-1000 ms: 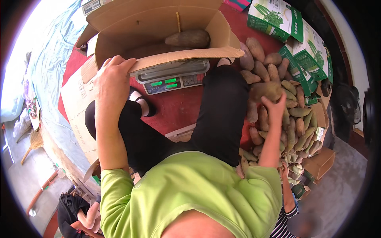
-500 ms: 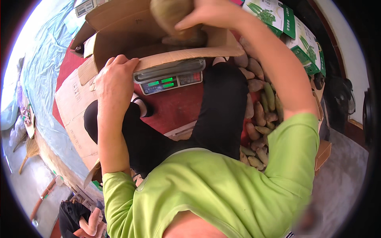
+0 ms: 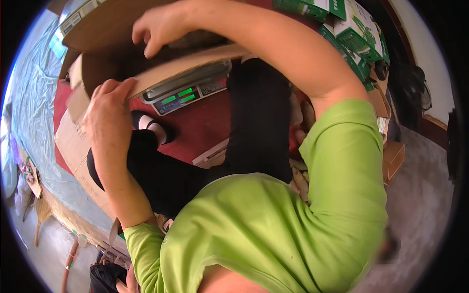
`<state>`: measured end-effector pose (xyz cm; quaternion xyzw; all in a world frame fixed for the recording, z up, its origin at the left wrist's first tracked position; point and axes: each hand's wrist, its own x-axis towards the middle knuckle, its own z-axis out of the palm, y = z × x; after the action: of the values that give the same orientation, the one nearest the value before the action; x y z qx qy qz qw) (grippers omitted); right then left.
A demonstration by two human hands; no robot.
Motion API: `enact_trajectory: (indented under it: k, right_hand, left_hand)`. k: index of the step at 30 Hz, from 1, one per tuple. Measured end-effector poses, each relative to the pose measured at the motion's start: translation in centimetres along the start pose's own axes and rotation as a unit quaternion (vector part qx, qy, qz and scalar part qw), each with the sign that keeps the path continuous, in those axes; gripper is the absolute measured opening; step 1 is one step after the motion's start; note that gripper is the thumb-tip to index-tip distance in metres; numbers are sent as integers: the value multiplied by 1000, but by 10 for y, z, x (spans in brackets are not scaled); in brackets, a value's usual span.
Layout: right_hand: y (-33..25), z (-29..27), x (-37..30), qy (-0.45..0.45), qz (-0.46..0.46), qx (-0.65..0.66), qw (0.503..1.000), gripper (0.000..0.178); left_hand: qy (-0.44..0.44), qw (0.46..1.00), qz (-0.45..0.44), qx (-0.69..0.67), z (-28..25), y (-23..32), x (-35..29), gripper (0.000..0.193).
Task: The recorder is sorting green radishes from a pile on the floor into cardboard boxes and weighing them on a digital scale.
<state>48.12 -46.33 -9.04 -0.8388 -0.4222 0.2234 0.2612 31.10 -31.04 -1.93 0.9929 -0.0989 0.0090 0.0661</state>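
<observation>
In front of me an open cardboard box point(image 3: 106, 61) rests on a digital scale point(image 3: 178, 99) with green lit displays. My left hand point(image 3: 108, 100) grips the box's near edge at its left corner, fingers over the rim. Above the opening my right hand point(image 3: 163, 28) reaches in from the right, thumb and fingers apart, with nothing visible between them. Inside, partly hidden under my right forearm, lies a dim brownish tuber point(image 3: 198, 38). More long brownish tubers point(image 3: 308, 116) lie on the floor beyond my right leg, mostly covered by my arm.
Green and white printed boxes point(image 3: 359, 34) are stacked at the far right, near a black fan point(image 3: 415, 88). Light blue plastic sheeting point(image 3: 36, 97) spreads at left. A broom point(image 3: 42, 210) lies lower left, and another person point(image 3: 115, 277) is at the bottom left edge.
My right hand has swung left over the box and no longer shows the large tuber it held. My left hand keeps its grip on the edge. The whole view has shifted.
</observation>
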Motion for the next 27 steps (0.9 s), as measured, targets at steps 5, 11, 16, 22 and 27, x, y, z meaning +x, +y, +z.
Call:
enact_trajectory:
  k: [5,11,16,22,27]
  right_hand:
    - [-24,-76,-152,238,98,252,933,39]
    - [118,3,-317,367,351,214,835,45]
    - [173,163,-433,307,597,244,700,36]
    - [164,328,-499,278,658,127,688,56]
    - [149,393,-534,213,705,116,666,79]
  left_hand:
    - [2,1000,-17,3,-11,11,-1,27]
    - [7,999,-32,36,-12,14,1,28]
    - [10,999,-28,13,0,6,4,29]
    - [3,1000,7,-11,6,-16,2,26]
    - [-10,999,6,-52,14,-3,14,26]
